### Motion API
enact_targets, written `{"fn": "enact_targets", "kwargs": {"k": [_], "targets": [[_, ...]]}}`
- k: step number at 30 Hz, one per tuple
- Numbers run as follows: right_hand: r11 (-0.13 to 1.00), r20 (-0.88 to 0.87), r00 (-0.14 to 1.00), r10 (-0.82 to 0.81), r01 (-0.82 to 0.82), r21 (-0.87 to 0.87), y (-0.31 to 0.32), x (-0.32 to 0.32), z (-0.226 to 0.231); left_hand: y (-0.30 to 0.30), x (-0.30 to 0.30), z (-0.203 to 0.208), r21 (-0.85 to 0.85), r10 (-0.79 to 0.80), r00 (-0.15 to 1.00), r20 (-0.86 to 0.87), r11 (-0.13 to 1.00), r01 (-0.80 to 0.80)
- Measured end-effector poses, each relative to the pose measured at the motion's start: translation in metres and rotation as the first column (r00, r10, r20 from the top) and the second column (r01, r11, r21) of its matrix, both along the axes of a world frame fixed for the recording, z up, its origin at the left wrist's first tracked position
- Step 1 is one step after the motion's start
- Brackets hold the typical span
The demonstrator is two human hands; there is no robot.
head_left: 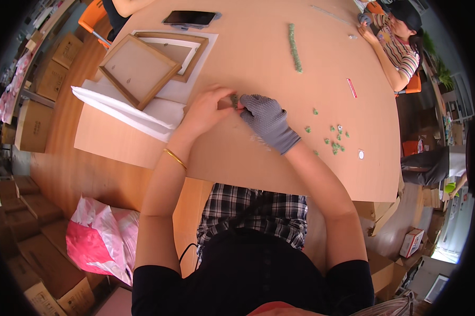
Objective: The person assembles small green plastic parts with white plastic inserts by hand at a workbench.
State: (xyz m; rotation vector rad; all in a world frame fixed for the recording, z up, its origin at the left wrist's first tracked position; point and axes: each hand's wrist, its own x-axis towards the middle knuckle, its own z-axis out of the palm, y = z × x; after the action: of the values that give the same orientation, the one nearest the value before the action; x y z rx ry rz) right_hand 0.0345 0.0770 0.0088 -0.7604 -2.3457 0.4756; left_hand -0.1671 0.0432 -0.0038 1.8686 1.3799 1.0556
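Near the middle of the table, my left hand (212, 109), bare, pinches a small dark green bristly piece (235, 100) between thumb and fingers. Against its other side is my right hand (265, 118), in a grey dotted glove, with fingers closed at the piece; the glove partly hides the grip. To the right lie several loose small green tufts (335, 147), some scattered, some bunched. A long bumpy green strip (294, 48) lies farther back.
Two wooden picture frames (137, 68) overlap on white wrapping foam (127, 113) at left. A phone (191, 19) lies behind them. Toward the right are a red strip (352, 88) and a white tag (361, 154). Another person (398, 45) sits at the far right edge.
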Motion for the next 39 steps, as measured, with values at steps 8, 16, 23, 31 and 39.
{"fn": "enact_targets", "kwargs": {"k": [8, 16, 23, 31, 39], "targets": [[1.000, 0.071, 0.997, 0.003, -0.003, 0.003, 0.011, -0.005, -0.008, -0.003, 0.000, 0.001, -0.013, 0.015, 0.999, -0.032, 1.000, -0.016], [0.982, -0.033, 0.989, -0.142, 0.136, -0.133, 0.006, 0.028, 0.021, -0.006, 0.007, 0.005, -0.133, 0.025, 1.000, 0.002, 0.991, -0.025], [0.899, -0.078, 0.896, -0.438, 0.437, -0.030, -0.037, 0.167, 0.060, -0.004, 0.009, 0.015, 0.115, 0.127, 0.987, -0.103, 0.987, -0.114], [0.902, 0.189, 0.882, -0.431, 0.420, 0.099, -0.094, 0.181, 0.004, -0.047, 0.112, 0.035, 0.259, -0.134, 0.979, -0.155, 0.951, 0.171], [0.929, 0.051, 0.928, -0.368, 0.366, 0.054, -0.109, 0.180, 0.006, -0.075, 0.171, 0.037, -0.123, -0.122, 0.973, 0.195, 0.981, 0.148]]}}
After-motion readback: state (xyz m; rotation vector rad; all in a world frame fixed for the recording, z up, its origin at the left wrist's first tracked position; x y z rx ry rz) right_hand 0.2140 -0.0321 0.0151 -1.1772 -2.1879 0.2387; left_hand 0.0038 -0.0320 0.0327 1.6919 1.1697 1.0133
